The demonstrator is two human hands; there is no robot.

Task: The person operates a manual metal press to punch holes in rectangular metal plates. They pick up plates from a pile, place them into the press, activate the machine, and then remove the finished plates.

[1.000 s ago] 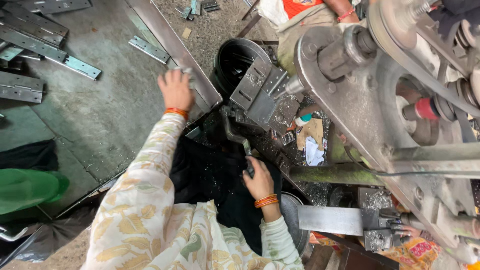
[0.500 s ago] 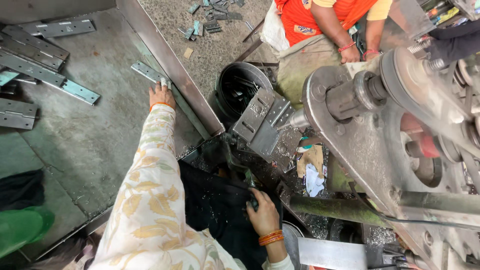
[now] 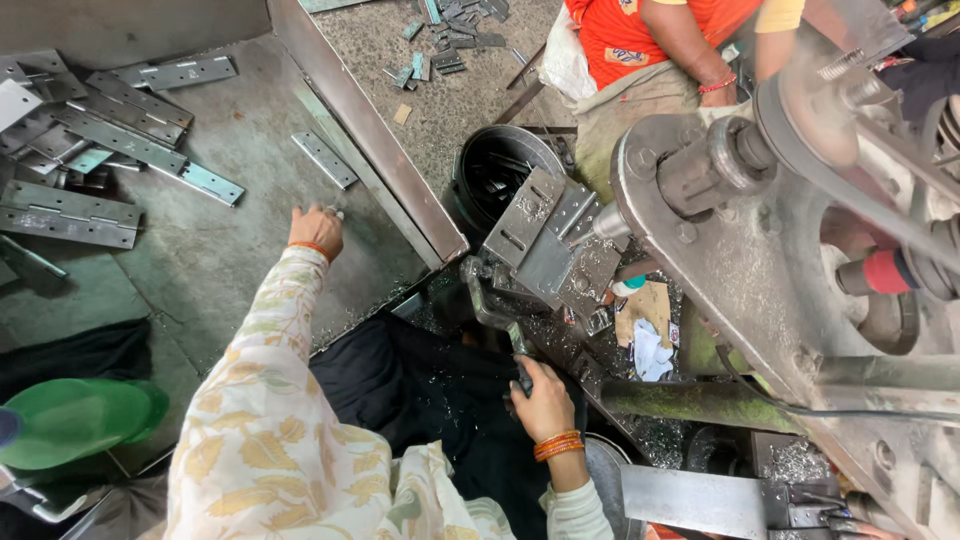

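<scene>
My left hand (image 3: 316, 231) reaches out over the grey metal tray (image 3: 240, 260), fingers down on its surface, a short way from a small perforated metal strip (image 3: 324, 159). It seems to hold nothing. My right hand (image 3: 541, 398) is closed around the black grip of the curved lever (image 3: 492, 310) of the press machine (image 3: 740, 250). The lever rises to the grey die block (image 3: 548, 240). My sleeves are floral, with orange bangles at both wrists.
Several long hinge strips (image 3: 95, 140) are piled at the tray's far left. A dark round bin (image 3: 498, 170) stands beyond the die. Another person in orange (image 3: 650, 40) sits across the machine. A green container (image 3: 70, 420) is at my left. Small metal pieces (image 3: 450, 25) litter the floor.
My left hand has stretched further out over the tray toward the small strip. My right hand has stayed on the lever grip. The view has shifted.
</scene>
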